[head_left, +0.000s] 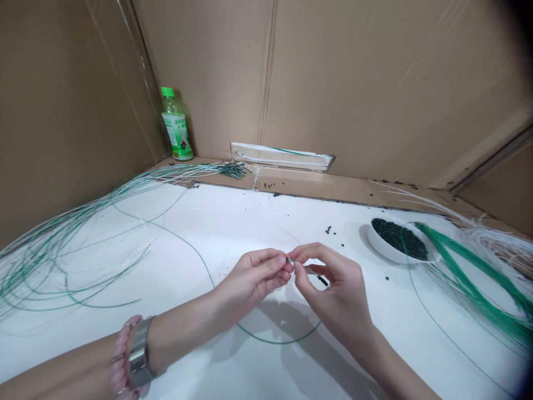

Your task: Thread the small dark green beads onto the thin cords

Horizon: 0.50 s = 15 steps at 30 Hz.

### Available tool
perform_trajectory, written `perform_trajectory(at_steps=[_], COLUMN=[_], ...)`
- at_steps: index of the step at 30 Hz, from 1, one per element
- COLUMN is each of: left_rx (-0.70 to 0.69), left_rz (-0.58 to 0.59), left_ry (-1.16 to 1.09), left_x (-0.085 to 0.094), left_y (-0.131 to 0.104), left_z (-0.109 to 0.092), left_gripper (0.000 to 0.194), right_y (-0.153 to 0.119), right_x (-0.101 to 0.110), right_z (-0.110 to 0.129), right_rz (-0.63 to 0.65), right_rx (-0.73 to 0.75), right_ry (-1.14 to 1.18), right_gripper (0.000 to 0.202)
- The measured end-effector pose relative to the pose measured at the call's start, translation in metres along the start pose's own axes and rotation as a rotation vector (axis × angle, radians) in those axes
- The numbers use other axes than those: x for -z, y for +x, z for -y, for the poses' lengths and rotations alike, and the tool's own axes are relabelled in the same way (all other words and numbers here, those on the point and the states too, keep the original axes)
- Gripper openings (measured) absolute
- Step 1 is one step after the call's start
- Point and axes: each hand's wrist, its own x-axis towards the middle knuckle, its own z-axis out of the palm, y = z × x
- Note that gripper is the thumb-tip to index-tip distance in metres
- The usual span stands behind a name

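Note:
My left hand (pixel 262 272) is closed, its thumb and fingers pinching a thin dark and silvery wire end (pixel 290 260). Close against it on the right, my right hand (pixel 333 278) pinches the same slim piece between thumb and forefinger. A small black part (pixel 322 280) shows beneath the right hand's curled fingers, and a greyish strip runs from it toward the fingertips. One green wire (pixel 278 342) comes in from the left, passes behind my left wrist and loops below both hands toward the right one. The exact join between the fingertips is too small to make out.
Green and white wires (pixel 83 222) with dark tips spread along the left. At right stand a white bowl (pixel 378 244) of small black pieces, a green wire bundle (pixel 462 266) and white wires (pixel 499 239). A bottle (pixel 177 130) stands by the cardboard wall (pixel 333 72).

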Motion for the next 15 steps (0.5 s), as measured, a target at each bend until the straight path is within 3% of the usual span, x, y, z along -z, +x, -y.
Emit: perform_trajectory(at_steps=[15], left_rx=[0.005], left_rz=[-0.037], left_ry=[0.063], left_x=[0.0004], left_y=[-0.0013], left_z=[-0.0026], left_gripper=[0.016], right_y=[-0.0018], right_x=[0.0007], right_z=[0.0001], right_rz=[0.017], right_rx=[0.035], right_ry=[-0.031], right_gripper=[0.011])
